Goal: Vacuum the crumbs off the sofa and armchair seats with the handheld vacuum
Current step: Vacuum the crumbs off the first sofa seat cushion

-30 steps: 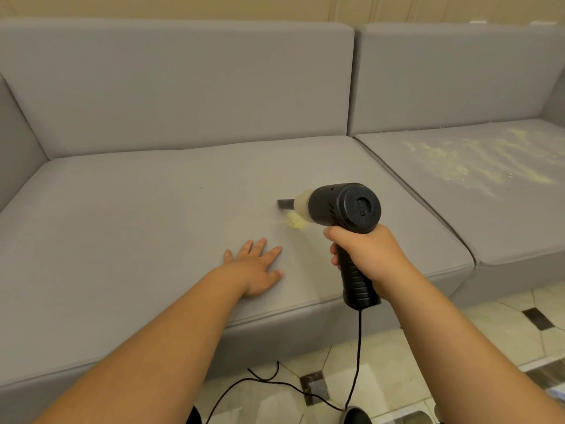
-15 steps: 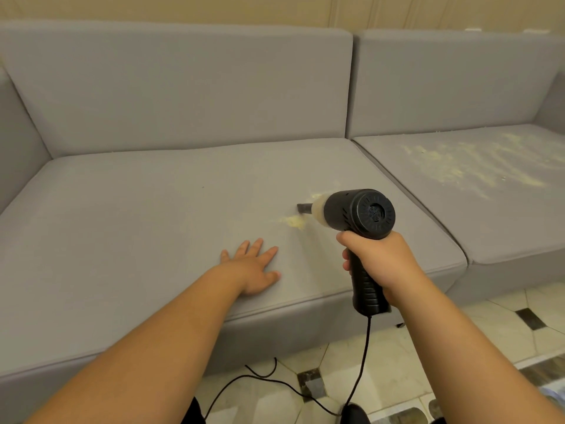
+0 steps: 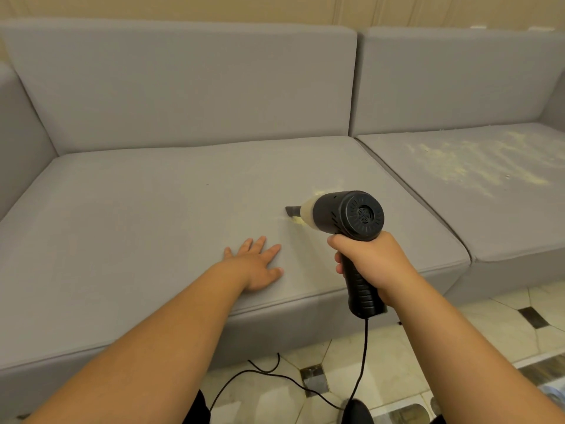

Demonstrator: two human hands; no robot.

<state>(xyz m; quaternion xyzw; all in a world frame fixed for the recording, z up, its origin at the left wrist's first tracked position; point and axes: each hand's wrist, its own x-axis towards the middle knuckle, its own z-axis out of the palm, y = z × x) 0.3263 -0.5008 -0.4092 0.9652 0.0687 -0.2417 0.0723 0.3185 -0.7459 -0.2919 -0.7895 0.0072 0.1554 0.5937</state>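
Note:
My right hand [image 3: 371, 264] grips the handle of a black handheld vacuum [image 3: 348, 217]. Its dark nozzle touches the left seat cushion [image 3: 153, 209] of the grey sofa, pointing left. A small patch of yellowish crumbs [image 3: 298, 221] lies just under the nozzle, and a few more crumbs [image 3: 319, 191] sit behind the vacuum. My left hand [image 3: 260, 264] rests flat on the same cushion with fingers spread, a little nearer than the nozzle. The right seat cushion [image 3: 489, 234] carries a wide scatter of crumbs [image 3: 470, 166].
The vacuum's black cord [image 3: 360, 362] hangs from the handle down to the tiled floor [image 3: 412, 347] and loops left in front of the sofa. Grey back cushions [image 3: 183, 87] and a left armrest [image 3: 18, 142] bound the seats.
The vacuum nozzle slid right and then back left over the crumb patch on the left cushion. My left hand stayed flat in place.

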